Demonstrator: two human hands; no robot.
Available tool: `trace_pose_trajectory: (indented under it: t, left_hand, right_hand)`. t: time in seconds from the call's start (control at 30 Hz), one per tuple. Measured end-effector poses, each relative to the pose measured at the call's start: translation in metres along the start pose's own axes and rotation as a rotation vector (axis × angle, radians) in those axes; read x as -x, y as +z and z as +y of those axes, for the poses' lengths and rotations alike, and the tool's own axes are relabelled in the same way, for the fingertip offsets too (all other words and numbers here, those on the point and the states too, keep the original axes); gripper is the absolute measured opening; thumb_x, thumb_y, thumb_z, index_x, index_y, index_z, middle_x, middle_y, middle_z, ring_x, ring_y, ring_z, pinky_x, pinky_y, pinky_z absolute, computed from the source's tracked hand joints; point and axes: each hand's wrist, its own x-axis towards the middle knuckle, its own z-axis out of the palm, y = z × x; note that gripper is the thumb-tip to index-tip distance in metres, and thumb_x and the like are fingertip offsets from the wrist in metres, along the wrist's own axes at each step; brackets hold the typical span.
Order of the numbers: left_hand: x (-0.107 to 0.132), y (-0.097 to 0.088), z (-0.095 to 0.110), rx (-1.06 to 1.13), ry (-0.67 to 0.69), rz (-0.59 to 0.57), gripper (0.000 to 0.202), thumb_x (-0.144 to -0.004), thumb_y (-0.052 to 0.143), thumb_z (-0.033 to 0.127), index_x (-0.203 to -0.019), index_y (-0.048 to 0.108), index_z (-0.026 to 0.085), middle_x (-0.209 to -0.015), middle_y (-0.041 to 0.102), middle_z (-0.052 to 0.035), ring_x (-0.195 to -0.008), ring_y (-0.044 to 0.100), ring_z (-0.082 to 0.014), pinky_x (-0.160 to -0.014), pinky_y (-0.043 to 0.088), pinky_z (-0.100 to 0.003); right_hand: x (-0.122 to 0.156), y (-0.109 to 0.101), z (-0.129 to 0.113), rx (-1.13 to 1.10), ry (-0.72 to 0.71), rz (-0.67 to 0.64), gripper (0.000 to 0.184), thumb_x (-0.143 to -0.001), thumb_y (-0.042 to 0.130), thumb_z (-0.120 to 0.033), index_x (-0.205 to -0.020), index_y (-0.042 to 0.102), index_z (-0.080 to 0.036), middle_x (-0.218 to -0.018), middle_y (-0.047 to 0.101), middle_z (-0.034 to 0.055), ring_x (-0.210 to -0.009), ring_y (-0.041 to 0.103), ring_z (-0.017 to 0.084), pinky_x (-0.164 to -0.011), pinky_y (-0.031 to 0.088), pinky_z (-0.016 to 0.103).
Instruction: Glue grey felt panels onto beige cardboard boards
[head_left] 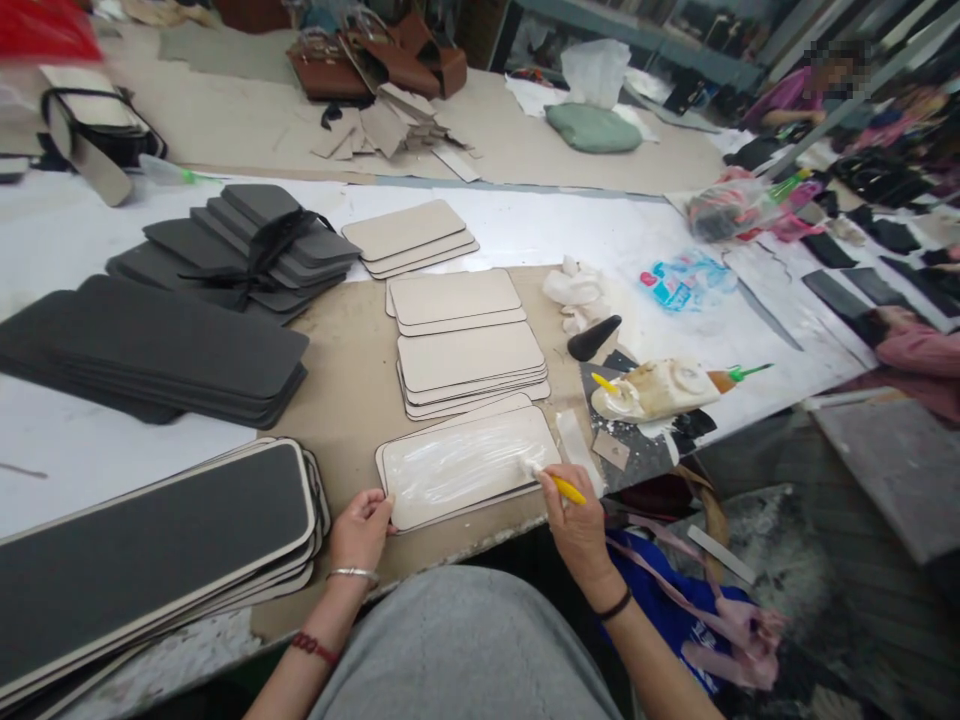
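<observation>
A beige rounded board lies at the table's near edge, its top shiny with wet white glue. My right hand is closed on a yellow-handled brush whose tip touches the board's right end. At the board's left corner, my left hand presses down with curled fingers. More beige boards are stacked just behind it.
Dark grey panels are piled at left, and panels glued onto beige boards lie at near left. A glue-smeared bottle, a black tool and white rags sit to the right. Other people work at far right.
</observation>
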Motion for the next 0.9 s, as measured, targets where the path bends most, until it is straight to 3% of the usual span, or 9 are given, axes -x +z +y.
trace_pose_trajectory:
  t: [0.2, 0.37, 0.57, 0.77, 0.9]
  left_hand:
    - [-0.002, -0.001, -0.004, 0.026, -0.002, 0.0, 0.039, -0.046, 0.065, 0.048, -0.067, 0.055, 0.017, -0.051, 0.057, 0.0037, -0.04, 0.052, -0.0129, -0.043, 0.041, -0.025]
    - [0.0, 0.0, 0.001, 0.046, -0.019, -0.002, 0.038, -0.044, 0.065, 0.047, -0.065, 0.054, 0.017, -0.05, 0.056, 0.0046, -0.039, 0.051, -0.0121, -0.042, 0.041, -0.024]
    - [0.002, 0.002, 0.005, 0.066, -0.009, 0.003, 0.035, -0.044, 0.064, 0.046, -0.061, 0.052, 0.018, -0.046, 0.052, 0.0058, -0.036, 0.048, -0.0104, -0.039, 0.039, -0.023]
    - [0.0, 0.005, 0.002, 0.104, -0.008, -0.015, 0.025, -0.048, 0.061, 0.039, -0.058, 0.05, 0.018, -0.044, 0.047, 0.0072, -0.037, 0.046, -0.0087, -0.038, 0.04, -0.021]
    - [-0.003, 0.005, 0.0, 0.125, -0.025, 0.006, 0.019, -0.05, 0.062, 0.032, -0.055, 0.049, 0.018, -0.043, 0.044, 0.0076, -0.038, 0.044, -0.0081, -0.036, 0.041, -0.02]
  right_hand:
    - [-0.009, -0.009, 0.01, -0.031, 0.013, -0.033, 0.017, -0.088, 0.044, -0.03, -0.083, 0.055, -0.019, -0.079, 0.055, 0.0049, -0.078, 0.053, 0.017, -0.074, 0.044, 0.033]
    - [-0.051, -0.004, 0.023, -0.004, -0.016, 0.084, 0.023, -0.088, 0.043, -0.036, -0.083, 0.055, -0.017, -0.081, 0.056, 0.0067, -0.081, 0.053, 0.019, -0.078, 0.043, 0.035]
    - [-0.078, 0.008, 0.034, -0.041, -0.02, -0.118, 0.032, -0.086, 0.041, -0.045, -0.081, 0.056, -0.018, -0.081, 0.057, 0.0065, -0.078, 0.054, 0.019, -0.074, 0.043, 0.034]
    - [-0.078, 0.009, 0.028, -0.021, -0.022, -0.043, 0.036, -0.084, 0.042, -0.05, -0.079, 0.056, -0.018, -0.08, 0.057, 0.0081, -0.081, 0.053, 0.022, -0.077, 0.042, 0.037]
    - [-0.061, 0.026, -0.006, -0.221, 0.087, -0.207, 0.033, -0.082, 0.045, -0.05, -0.079, 0.055, -0.018, -0.075, 0.058, 0.0062, -0.071, 0.055, 0.02, -0.068, 0.045, 0.035]
